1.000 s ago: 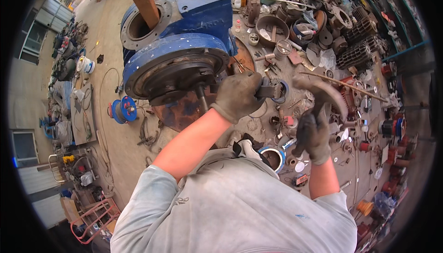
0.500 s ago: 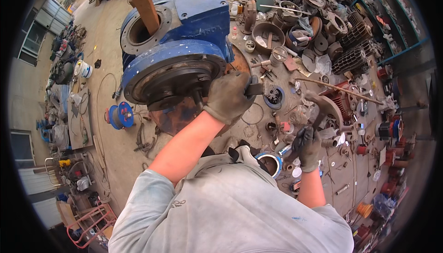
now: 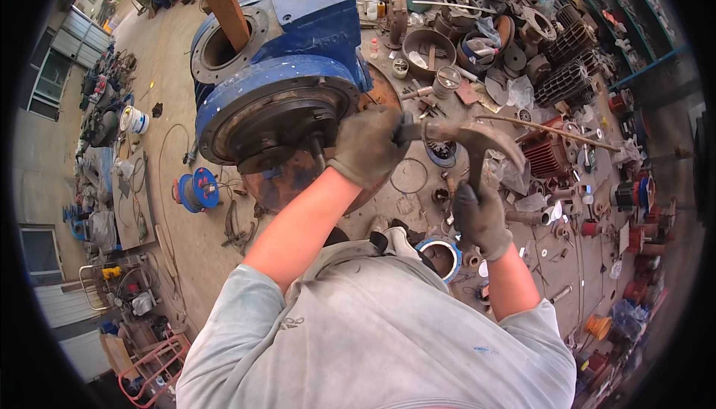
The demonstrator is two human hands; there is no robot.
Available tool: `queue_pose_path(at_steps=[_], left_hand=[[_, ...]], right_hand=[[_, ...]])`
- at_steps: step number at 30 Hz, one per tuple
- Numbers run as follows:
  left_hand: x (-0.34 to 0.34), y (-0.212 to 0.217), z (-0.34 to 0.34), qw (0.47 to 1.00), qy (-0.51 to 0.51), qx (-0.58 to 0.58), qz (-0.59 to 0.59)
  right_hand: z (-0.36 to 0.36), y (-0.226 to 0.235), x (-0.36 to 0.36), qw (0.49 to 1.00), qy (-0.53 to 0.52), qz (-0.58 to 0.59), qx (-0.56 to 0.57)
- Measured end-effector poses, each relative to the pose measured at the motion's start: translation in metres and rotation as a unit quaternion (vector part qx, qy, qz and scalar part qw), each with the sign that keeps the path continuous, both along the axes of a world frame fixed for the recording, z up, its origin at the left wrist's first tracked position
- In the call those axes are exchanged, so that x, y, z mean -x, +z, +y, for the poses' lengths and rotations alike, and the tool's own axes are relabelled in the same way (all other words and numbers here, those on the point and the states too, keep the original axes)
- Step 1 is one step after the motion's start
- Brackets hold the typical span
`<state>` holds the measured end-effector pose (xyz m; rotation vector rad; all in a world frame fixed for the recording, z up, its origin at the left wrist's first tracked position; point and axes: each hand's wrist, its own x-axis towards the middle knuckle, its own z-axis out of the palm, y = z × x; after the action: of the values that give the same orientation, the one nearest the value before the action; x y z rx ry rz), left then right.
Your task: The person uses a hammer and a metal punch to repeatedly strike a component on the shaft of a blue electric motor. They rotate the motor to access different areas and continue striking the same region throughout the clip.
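My left hand (image 3: 368,145), in a dirty dark glove, is closed around a short dark metal bar (image 3: 407,132) whose end sticks out to the right. It sits beside the round open underside of a blue gearbox housing (image 3: 313,30), near its dark inner parts (image 3: 287,127); the bar's other end is hidden by the glove. My right hand (image 3: 483,219), also gloved, grips the handle of a claw hammer (image 3: 477,140). The hammer's face is at the bar's outer end, touching or nearly so, with the curved claw pointing right.
A wooden post (image 3: 221,6) stands in the housing's upper opening. Beneath the housing is a rusty round plate (image 3: 384,96). A blue cable reel (image 3: 197,189) lies to the left. Metal parts, a large pan (image 3: 429,51) and a red finned motor (image 3: 542,149) crowd the floor to the right.
The hammer in my right hand has swung left and up, from well apart to the bar's end. My left hand keeps its hold beside the housing. The view has shifted slightly.
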<state>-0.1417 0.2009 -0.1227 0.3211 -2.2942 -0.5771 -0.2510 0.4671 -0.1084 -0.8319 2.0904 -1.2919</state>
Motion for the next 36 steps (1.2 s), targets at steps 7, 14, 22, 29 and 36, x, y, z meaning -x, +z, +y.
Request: queue_pose_path(at_steps=[7,14,22,29,36], left_hand=[[-0.015,0.034,0.043,0.993,-0.078,-0.053,-0.067],[-0.081,0.054,0.029,0.968,-0.198,-0.110,-0.107],[-0.135,0.064,-0.034,0.908,-0.417,0.037,0.001],[-0.165,0.014,-0.089,0.883,-0.459,-0.011,0.095],[-0.176,-0.015,-0.112,0.865,-0.471,-0.047,0.168]], right_hand=[[0.043,-0.009,0.005,0.952,-0.182,-0.196,0.146],[0.071,-0.059,-0.052,0.956,-0.236,-0.165,0.052],[0.058,-0.033,-0.141,0.942,-0.326,-0.047,0.068],[0.037,-0.049,-0.274,0.872,-0.487,-0.035,0.043],[-0.047,-0.022,-0.411,0.851,-0.505,-0.074,0.125]])
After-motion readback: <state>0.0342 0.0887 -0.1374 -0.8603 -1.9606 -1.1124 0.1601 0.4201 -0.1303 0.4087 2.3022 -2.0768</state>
